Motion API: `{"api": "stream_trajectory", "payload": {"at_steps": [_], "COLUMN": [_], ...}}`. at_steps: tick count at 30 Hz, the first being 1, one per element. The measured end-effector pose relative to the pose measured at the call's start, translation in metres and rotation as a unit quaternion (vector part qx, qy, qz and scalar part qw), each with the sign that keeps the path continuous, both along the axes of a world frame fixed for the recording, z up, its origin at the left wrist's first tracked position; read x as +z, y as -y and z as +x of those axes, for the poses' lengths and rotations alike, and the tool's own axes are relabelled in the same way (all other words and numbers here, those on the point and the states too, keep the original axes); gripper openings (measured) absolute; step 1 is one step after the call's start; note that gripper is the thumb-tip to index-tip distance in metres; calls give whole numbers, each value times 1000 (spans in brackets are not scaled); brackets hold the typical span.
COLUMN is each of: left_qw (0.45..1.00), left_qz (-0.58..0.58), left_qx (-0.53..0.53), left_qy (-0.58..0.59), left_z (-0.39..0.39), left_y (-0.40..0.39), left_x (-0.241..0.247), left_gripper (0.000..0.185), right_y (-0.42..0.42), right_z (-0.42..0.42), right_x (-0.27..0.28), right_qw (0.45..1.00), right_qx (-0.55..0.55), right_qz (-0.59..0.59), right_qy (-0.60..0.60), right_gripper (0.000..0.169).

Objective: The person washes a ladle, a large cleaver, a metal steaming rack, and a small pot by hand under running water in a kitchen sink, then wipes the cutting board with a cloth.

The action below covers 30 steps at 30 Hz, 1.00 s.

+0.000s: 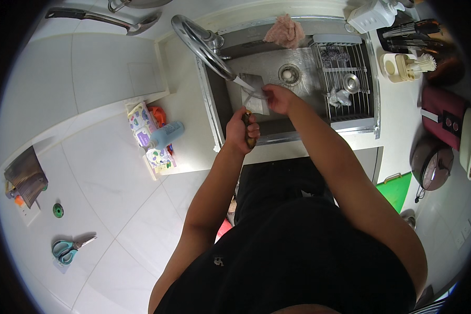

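Note:
My left hand [243,131] is closed around the dark, yellowish-patterned handle [250,139] of a tool whose thin far end points up under the faucet. At the faucet's spout my right hand [280,99] pinches a clear, pale, rounded item [259,94] with its fingertips; what it is cannot be made out. The chrome gooseneck faucet [204,51] arches over both hands. Beneath them, in the stainless steel sink [298,121], lies a flat whitish and grey piece [255,106], partly hidden. The round drain [289,74] is just beyond my right hand.
A wire drying rack [361,104] spans the sink's right side, with a small metal cup [351,83] on it. A pink cloth [285,31] hangs at the back rim. Left of the sink stand a blue bottle [170,134] and a wipes pack [141,125]. A brush holder [400,67] sits right.

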<state>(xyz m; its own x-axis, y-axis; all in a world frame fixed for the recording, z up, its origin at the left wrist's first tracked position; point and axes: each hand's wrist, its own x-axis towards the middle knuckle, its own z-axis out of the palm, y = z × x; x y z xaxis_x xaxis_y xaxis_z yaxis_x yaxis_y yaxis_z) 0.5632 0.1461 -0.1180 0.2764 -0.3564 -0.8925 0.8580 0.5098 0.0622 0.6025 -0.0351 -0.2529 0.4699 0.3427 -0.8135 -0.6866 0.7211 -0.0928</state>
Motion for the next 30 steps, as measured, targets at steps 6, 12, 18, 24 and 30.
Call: {"api": "stream_trajectory", "payload": {"at_steps": [6, 12, 18, 24, 30], "left_qw": [1000, 999, 995, 994, 993], "left_qz": [25, 43, 94, 86, 81], "left_qx": [-4, -13, 1, -47, -57], "left_qy": [-9, 7, 35, 47, 62], "left_z": [-2, -1, 8, 7, 8], "left_y": [9, 9, 12, 20, 25], "left_x": [-3, 4, -4, 10, 15], "left_gripper": [37, 35, 30, 25, 27], "right_y": [12, -3, -42, -71, -57], "right_z": [-9, 3, -4, 29, 40], "right_x": [-19, -4, 6, 12, 0], "right_qw": [999, 998, 788, 571, 573], "right_qx": [-28, -2, 95, 350, 338], "right_qz": [35, 26, -574, -635, -627], "right_qy": [-10, -60, 202, 385, 404], "right_gripper": [7, 6, 41, 50, 43]}}
